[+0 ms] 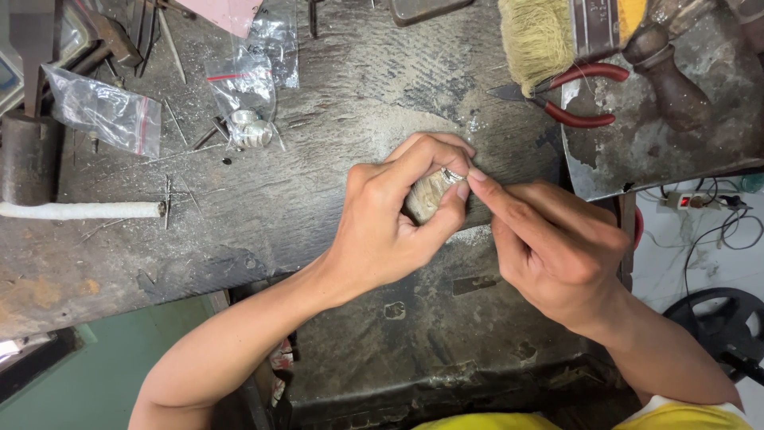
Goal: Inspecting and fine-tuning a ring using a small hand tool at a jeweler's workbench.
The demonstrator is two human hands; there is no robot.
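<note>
A small silver ring (pixel 452 175) is pinched between left hand (pixel 390 223) and right hand (pixel 557 247) fingertips — fingers closed tight — over a worn workbench (pixel 318 199).

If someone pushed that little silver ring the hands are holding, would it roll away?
Probably yes. The small silver metal ring is round, so on edge it would likely roll across the worn grey workbench. It looks stiff and light. Being tiny and shiny, it may slip; the left hand and right hand pinch it tightly.
</note>
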